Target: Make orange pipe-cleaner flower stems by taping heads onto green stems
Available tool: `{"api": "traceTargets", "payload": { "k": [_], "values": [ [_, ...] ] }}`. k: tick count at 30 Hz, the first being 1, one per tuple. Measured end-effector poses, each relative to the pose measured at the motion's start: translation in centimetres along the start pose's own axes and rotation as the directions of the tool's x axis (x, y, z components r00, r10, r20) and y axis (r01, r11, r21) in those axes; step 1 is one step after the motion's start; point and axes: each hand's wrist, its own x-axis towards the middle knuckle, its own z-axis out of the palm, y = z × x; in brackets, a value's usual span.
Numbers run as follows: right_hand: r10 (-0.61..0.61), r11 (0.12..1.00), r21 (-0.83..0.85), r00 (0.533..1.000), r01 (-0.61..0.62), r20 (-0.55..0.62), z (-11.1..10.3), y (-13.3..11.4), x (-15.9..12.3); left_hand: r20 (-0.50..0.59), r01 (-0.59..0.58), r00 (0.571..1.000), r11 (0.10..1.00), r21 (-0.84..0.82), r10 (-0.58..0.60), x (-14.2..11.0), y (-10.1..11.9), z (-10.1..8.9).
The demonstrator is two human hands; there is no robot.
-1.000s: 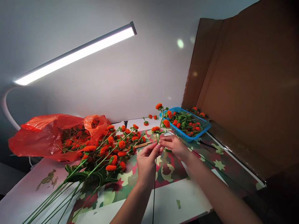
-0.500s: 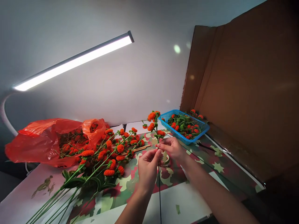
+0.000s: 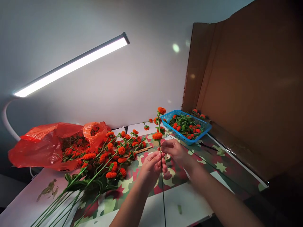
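An upright artificial flower stem (image 3: 163,192), thin and dark, carries several orange fuzzy flower heads (image 3: 157,136) with green bases near its top. My left hand (image 3: 151,165) pinches the stem below the lowest bloom. My right hand (image 3: 174,150) has its fingertips closed on the stem just above, beneath the flower heads. A roll of green tape (image 3: 168,158) shows beside the fingers, partly hidden by my right hand; whether its strip runs to the stem cannot be made out.
Finished-looking orange flower stems (image 3: 111,160) lie on the left, beside a red plastic bag (image 3: 47,138) of more blooms. A blue basket (image 3: 184,141) of short flowers stands behind right. Wooden sticks (image 3: 142,150) lie mid-table. A lit lamp (image 3: 73,66) hangs over; cardboard (image 3: 241,88) walls the right.
The held stem has turned, so its flower heads face differently. My left fingers have shifted and loosened into a new pinch; my right hand stays close to the stem.
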Motion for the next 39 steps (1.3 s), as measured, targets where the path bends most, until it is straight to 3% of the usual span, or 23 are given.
{"api": "traceTargets", "payload": {
  "k": [4,7,9,12,15,18,20,22,25,27,30,32,35,37,39],
  "values": [
    [-0.065,0.984,-0.173,0.993,0.048,-0.094,-0.1,0.4,0.3,-0.102,-0.173,0.970,0.922,0.347,0.221,-0.1,0.4,-0.4],
    [-0.106,0.968,-0.240,0.985,0.071,-0.133,-0.1,0.6,0.4,-0.097,-0.233,0.947,0.862,0.450,0.306,-0.2,0.7,-0.3],
    [-0.094,0.976,-0.209,0.987,0.065,-0.132,0.1,0.5,0.3,-0.072,-0.252,0.950,0.880,0.403,0.305,-0.2,0.7,-0.1],
    [-0.019,0.998,-0.061,0.999,0.015,-0.049,0.4,0.6,0.1,-0.072,-0.237,0.964,0.951,0.196,0.255,-0.1,0.4,-0.1],
    [0.027,0.997,0.073,0.998,-0.031,0.060,0.4,1.1,-0.1,-0.056,-0.107,0.993,0.992,-0.065,0.103,0.1,0.0,-0.4],
    [0.036,0.991,0.126,0.998,-0.043,0.058,0.1,1.5,-0.1,0.027,0.068,0.998,0.977,-0.202,-0.064,0.3,-0.4,-0.6],
    [0.044,0.991,0.125,0.999,-0.045,0.011,-0.1,1.5,-0.1,0.007,0.072,0.997,0.987,-0.144,-0.071,0.3,-0.5,-0.6],
    [0.031,0.995,0.094,0.997,-0.025,-0.064,-0.2,1.3,-0.1,-0.069,-0.039,0.997,0.998,0.049,0.042,0.1,-0.4,-0.4],
    [0.011,1.000,0.017,0.991,-0.008,-0.131,-0.3,1.0,0.0,-0.091,-0.230,0.954,0.894,0.384,0.285,-0.4,-0.1,0.0],
    [0.012,1.000,-0.007,0.992,-0.013,-0.123,-0.3,0.8,0.0,-0.069,-0.277,0.935,0.837,0.472,0.348,-0.7,0.2,0.3],
    [0.029,0.999,0.025,0.998,-0.028,-0.064,-0.2,0.9,-0.2,-0.065,-0.239,0.959,0.913,0.329,0.274,-0.8,0.3,0.4],
    [0.047,0.995,0.085,0.999,-0.045,-0.019,0.0,1.1,-0.4,-0.043,-0.132,0.989,0.983,0.125,0.138,-0.6,0.1,0.3],
    [0.079,0.979,0.187,0.996,-0.086,0.046,0.2,1.3,-0.5,0.001,0.041,0.999,0.995,-0.094,-0.041,-0.2,-0.2,0.3],
    [0.094,0.976,0.193,0.994,-0.102,0.054,0.2,1.3,-0.4,-0.022,0.047,0.999,0.996,-0.077,-0.049,-0.1,-0.4,0.3],
    [0.088,0.987,0.136,0.996,-0.086,-0.010,0.1,1.1,-0.2,-0.093,-0.062,0.993,0.992,0.107,0.072,-0.2,-0.5,0.3]
  ]
}}
